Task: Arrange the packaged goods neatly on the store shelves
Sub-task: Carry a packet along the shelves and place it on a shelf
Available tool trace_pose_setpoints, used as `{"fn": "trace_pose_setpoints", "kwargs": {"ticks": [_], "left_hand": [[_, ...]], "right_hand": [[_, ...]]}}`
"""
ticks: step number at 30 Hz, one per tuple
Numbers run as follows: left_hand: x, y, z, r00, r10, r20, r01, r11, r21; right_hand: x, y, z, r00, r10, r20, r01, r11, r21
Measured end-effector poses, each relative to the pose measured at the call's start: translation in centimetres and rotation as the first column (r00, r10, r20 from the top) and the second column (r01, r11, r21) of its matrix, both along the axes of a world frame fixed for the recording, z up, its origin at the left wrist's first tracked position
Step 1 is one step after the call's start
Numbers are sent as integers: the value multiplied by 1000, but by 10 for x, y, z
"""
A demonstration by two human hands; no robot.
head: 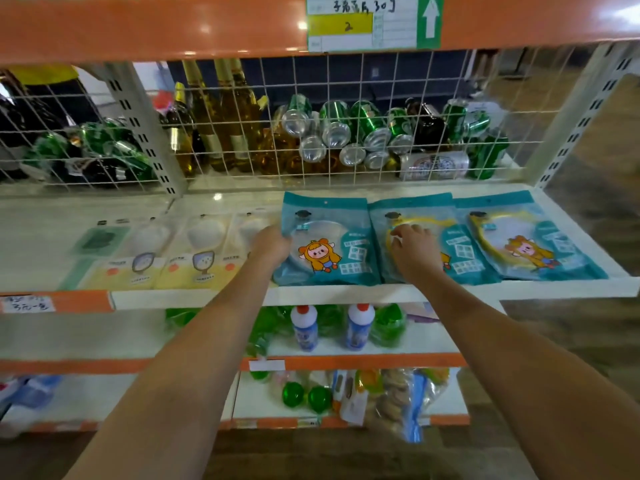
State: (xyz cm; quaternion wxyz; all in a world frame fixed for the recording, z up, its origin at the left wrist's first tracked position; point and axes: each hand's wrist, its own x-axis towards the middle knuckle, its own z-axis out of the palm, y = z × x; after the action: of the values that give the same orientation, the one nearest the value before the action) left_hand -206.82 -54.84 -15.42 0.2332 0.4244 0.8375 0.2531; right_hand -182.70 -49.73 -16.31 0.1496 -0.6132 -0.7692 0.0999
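— Left hand (pixel 273 245)?
— Reaching onto the white shelf (pixel 346 293), gripping the left edge of the first teal pack (pixel 323 244); fingers mostly hidden behind the pack's edge, thumb side curled on it.
— Right hand (pixel 414 249)?
— Resting on the middle teal pack (pixel 420 237), fingers bent and pressing down near the yellow ring seen through its window. Cannot tell whether pinching the film or merely pushing on it.
— Where do the packs lie?
— Flat on the shelf, three in a row: first pack on the left, middle pack just beside it with edges touching or slightly overlapping, third teal pack (pixel 519 237) on the right, its left edge tucked against the middle one. All printed with a cartoon figure in a yellow hood.
— Left of those?
— A row of pale yellow packs (pixel 194 258) lying flat, then a green pack (pixel 93 251) at the far left.
— Behind?
— A wire grid (pixel 346 98), with green cans (pixel 367 129) piled on their sides and tall bottles (pixel 221 112) beyond it.
— Above and below?
— Orange beam with a price label (pixel 367 22) bearing a green arrow above. Below, two white bottles (pixel 304 329) with red caps among green items; lower still, bagged goods (pixel 398 403), blurred.
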Motion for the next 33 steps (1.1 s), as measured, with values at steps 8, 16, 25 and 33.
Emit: {"fn": "trace_pose_setpoints", "kwargs": {"ticks": [8,16,25,33], "left_hand": [[-1,-1,-15,949,-93,-303,76,995,-67],[8,-9,-17,930,-44,-366,33,999,-36],[13,-12,-14,907,-51,-417,43,999,-30],[23,-26,-6,769,-275,-577,266,959,-102]], "right_hand": [[1,0,-7,997,33,68,-36,999,34],[-1,-4,-2,989,36,140,-37,999,6],[-6,-10,16,983,62,173,-37,989,-144],[-26,-11,28,967,199,158,-183,977,-111]]}}
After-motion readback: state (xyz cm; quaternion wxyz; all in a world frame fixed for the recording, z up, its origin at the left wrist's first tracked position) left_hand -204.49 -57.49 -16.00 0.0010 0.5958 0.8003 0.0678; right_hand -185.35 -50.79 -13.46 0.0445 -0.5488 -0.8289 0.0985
